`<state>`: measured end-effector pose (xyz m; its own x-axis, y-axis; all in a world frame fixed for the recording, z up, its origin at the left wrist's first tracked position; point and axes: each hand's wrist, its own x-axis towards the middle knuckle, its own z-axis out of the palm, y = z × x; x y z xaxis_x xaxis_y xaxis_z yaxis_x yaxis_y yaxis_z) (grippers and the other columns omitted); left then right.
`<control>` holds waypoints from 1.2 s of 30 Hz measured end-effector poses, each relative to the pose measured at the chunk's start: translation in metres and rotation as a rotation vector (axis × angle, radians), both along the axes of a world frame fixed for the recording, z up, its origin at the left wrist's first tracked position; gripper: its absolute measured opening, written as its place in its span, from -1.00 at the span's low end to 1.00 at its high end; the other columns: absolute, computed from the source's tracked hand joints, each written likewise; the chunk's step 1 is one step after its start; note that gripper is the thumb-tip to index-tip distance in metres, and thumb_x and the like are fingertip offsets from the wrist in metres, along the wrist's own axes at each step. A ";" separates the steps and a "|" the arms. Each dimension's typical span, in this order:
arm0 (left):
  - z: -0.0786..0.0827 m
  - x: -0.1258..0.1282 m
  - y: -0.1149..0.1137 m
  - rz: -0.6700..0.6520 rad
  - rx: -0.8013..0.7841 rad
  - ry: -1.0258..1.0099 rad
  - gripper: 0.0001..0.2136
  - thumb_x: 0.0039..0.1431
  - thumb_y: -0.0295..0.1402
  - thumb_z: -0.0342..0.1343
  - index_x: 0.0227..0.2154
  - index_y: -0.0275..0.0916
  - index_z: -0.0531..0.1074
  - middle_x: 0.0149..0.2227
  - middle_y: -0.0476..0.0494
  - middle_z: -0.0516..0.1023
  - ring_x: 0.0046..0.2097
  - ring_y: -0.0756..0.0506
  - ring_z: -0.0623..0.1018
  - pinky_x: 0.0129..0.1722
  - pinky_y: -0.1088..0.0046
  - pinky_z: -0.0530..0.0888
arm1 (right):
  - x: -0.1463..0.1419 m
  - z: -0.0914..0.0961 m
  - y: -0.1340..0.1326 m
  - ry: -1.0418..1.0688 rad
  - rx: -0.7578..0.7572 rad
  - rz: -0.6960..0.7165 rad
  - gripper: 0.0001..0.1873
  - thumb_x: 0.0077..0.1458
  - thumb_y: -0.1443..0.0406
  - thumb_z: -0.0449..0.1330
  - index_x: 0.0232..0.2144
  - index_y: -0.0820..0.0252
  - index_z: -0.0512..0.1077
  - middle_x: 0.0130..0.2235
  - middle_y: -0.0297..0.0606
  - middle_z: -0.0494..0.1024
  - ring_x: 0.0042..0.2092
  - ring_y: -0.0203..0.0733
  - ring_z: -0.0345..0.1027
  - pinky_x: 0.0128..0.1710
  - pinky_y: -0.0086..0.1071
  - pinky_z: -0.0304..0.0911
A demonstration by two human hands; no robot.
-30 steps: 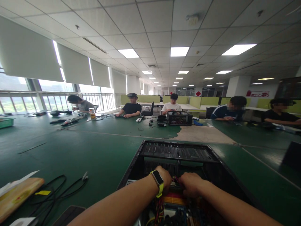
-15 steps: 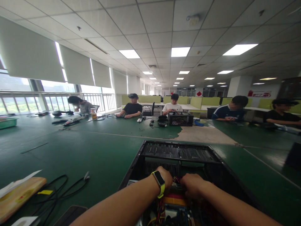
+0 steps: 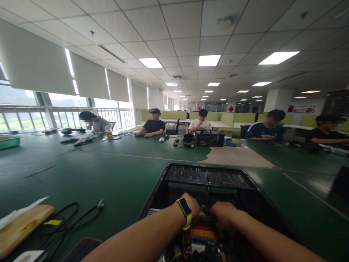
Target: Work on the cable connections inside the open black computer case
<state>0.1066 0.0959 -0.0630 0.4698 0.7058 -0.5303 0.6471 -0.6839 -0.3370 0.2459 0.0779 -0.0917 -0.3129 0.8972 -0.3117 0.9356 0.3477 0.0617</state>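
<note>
An open black computer case [image 3: 209,174] lies in front of me on the green tabletop. Both of my hands are down inside it. My left hand [image 3: 193,205], with a watch [image 3: 184,206] on a yellow-green strap at the wrist, is curled, its fingertips hidden. Opposite it, my right hand [image 3: 222,214] is closed too, and what its fingers hold is out of sight. Thin coloured wires [image 3: 205,208] run in the gap between the hands. Below them show orange and red ribbon cables [image 3: 203,232], a bundle of power wires [image 3: 187,242] and part of a circuit board.
On the left are a wooden board [image 3: 29,227], a black cable [image 3: 67,222] and a dark flat object [image 3: 83,249]. Across the table, several people sit; another black computer case [image 3: 209,138] stands before one. A green basket [image 3: 9,142] is at the far left.
My hands and the computer case have hardly moved. Across the table, the person in white has raised a hand towards the face, and one at the right has lifted the head.
</note>
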 end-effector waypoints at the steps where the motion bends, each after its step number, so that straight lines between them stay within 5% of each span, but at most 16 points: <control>1: 0.001 0.000 -0.001 0.005 -0.005 0.005 -0.51 -0.12 -0.43 0.28 -0.04 -0.33 0.40 -0.04 -0.31 0.47 -0.01 -0.29 0.43 -0.06 0.14 0.42 | 0.000 0.000 0.000 -0.001 0.002 0.002 -0.69 -0.22 0.37 0.27 -0.30 0.12 0.53 -0.24 -0.16 0.54 -0.20 0.09 0.43 -0.29 -0.24 0.32; 15: -0.006 -0.001 0.005 0.001 -0.023 -0.020 -0.58 0.07 -0.26 0.19 -0.02 -0.35 0.39 -0.07 -0.35 0.48 -0.04 -0.30 0.45 -0.09 0.08 0.43 | 0.000 0.003 0.001 0.007 0.043 0.014 -0.74 -0.21 0.35 0.25 -0.34 0.15 0.54 -0.27 -0.13 0.55 -0.22 0.10 0.43 -0.31 -0.26 0.33; 29: -0.004 0.001 0.004 0.020 -0.020 0.007 -0.53 -0.08 -0.45 0.25 -0.03 -0.32 0.40 -0.07 -0.29 0.49 -0.04 -0.28 0.45 -0.09 0.12 0.44 | 0.001 0.003 0.001 0.037 0.037 -0.004 -0.73 -0.24 0.33 0.26 -0.35 0.11 0.52 -0.26 -0.17 0.54 -0.23 0.09 0.43 -0.35 -0.29 0.28; 36: -0.011 0.000 0.009 0.003 -0.020 -0.021 -0.52 -0.02 -0.26 0.24 -0.01 -0.31 0.39 -0.07 -0.35 0.48 -0.05 -0.32 0.45 -0.12 0.06 0.44 | 0.003 0.001 0.003 0.039 0.037 0.002 -0.72 -0.24 0.34 0.27 -0.34 0.08 0.52 -0.27 -0.18 0.55 -0.25 0.08 0.43 -0.35 -0.28 0.29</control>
<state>0.1065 0.1045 -0.0736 0.4789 0.6968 -0.5340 0.6563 -0.6881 -0.3094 0.2493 0.0813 -0.0905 -0.3262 0.9070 -0.2661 0.9367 0.3481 0.0380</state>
